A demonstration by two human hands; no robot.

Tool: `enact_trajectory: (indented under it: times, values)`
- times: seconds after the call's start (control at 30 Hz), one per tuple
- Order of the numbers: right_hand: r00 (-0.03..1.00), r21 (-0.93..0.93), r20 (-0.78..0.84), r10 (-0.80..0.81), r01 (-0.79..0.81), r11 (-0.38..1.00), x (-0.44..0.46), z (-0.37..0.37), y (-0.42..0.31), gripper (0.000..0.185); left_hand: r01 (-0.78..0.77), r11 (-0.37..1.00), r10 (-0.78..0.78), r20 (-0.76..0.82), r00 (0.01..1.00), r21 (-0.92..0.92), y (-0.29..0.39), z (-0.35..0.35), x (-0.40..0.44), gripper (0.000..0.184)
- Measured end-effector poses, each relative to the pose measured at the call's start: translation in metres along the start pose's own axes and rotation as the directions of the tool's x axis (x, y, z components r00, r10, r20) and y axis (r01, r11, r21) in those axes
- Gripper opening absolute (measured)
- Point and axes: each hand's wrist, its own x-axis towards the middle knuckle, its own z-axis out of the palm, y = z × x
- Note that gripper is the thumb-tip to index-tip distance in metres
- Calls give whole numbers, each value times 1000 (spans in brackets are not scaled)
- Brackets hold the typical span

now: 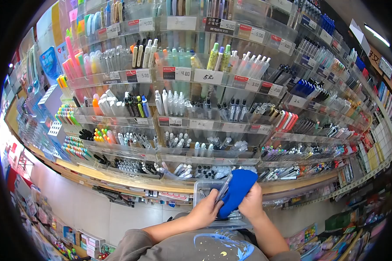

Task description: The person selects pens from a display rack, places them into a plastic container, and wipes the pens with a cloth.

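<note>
My left hand (206,210) is closed around a clear-barrelled pen (224,188) that points up and to the right. Bunched against that pen is a bright blue cloth (240,188), gripped along its right side by my right hand (251,203). Under both hands is a clear plastic box (198,184) with several pens in it, partly hidden by the hands and cloth. Whether my left fingers also pinch the cloth's lower edge is hard to make out.
Tiered clear acrylic racks full of pens rise in front, with price tags (209,76) along their edges. A wooden ledge (178,187) runs below them. Tiled floor (130,217) shows beneath, and small boxed goods (91,243) stand at the lower left.
</note>
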Motion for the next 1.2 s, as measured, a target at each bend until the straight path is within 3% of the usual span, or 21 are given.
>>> enact_trajectory:
  times: [0.13,0.23,0.33,0.47,0.6,0.7,0.73,0.83,0.93,1.03,1.2]
  values:
    - [997,7,-44,64,-64,998,3,1,0,9,-52,994,51,12,999,92,3,-1,-2,18]
    - [998,-217,-5,-57,54,975,1,1,0,7,-38,996,36,18,999,79,5,-1,-2,19]
    - [1000,-101,-9,24,-24,995,-5,0,9,12,-62,996,62,7,998,63,5,-1,-2,18]
    - [985,152,-165,61,-36,988,0,-7,7,16,-77,996,79,34,996,-39,0,-2,0,14]
    - [927,458,-289,241,-87,885,8,-22,17,18,-81,984,89,49,995,-158,-12,-1,1,14]
    - [917,609,-262,300,-83,788,12,-37,26,20,116,824,-47,137,989,-555,-13,-1,-1,16]
    - [917,618,-271,291,-66,784,13,-38,25,21,-15,809,89,97,991,-588,-15,0,-1,20]
    - [937,597,-222,268,-87,798,12,-39,28,21,66,795,35,154,987,-603,1,-8,-1,18]
    - [956,581,-178,232,-88,809,13,-36,29,20,216,708,-21,286,958,-672,-6,-10,3,19]
    - [964,579,-136,227,-109,808,14,-34,24,19,236,592,22,308,951,-771,-10,-13,5,21]
    - [970,528,-136,202,-102,843,15,-29,24,18,315,634,-36,379,925,-706,-11,-11,6,21]
